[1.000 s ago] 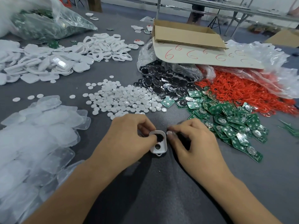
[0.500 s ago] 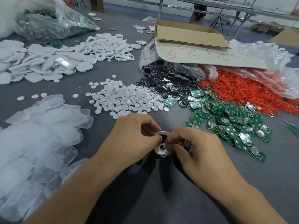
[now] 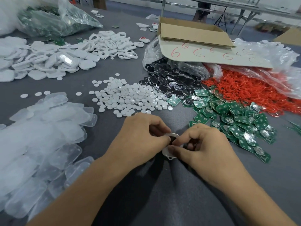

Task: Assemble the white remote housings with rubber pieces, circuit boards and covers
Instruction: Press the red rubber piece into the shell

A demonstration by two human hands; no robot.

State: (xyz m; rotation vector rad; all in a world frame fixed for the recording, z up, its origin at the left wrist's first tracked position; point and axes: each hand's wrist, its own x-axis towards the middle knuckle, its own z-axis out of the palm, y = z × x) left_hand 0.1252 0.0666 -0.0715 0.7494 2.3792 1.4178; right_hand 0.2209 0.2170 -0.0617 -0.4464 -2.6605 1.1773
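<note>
A small white remote housing sits just above the grey table near its front, mostly hidden between my two hands. My left hand grips its left side with curled fingers. My right hand pinches it from the right, thumb and forefinger on the dark piece at its top opening. Behind lie a heap of white round rubber pieces, green circuit boards, black pieces and white housings.
Clear plastic covers are piled at the left. Red rubber rings spill from a bag at the right. A cardboard box stands at the back, with a bag of green boards at the far left.
The housing lay flat between my hands a second ago. My right hand has since closed in on it, and both hands now hold it tilted up with fingers over its opening.
</note>
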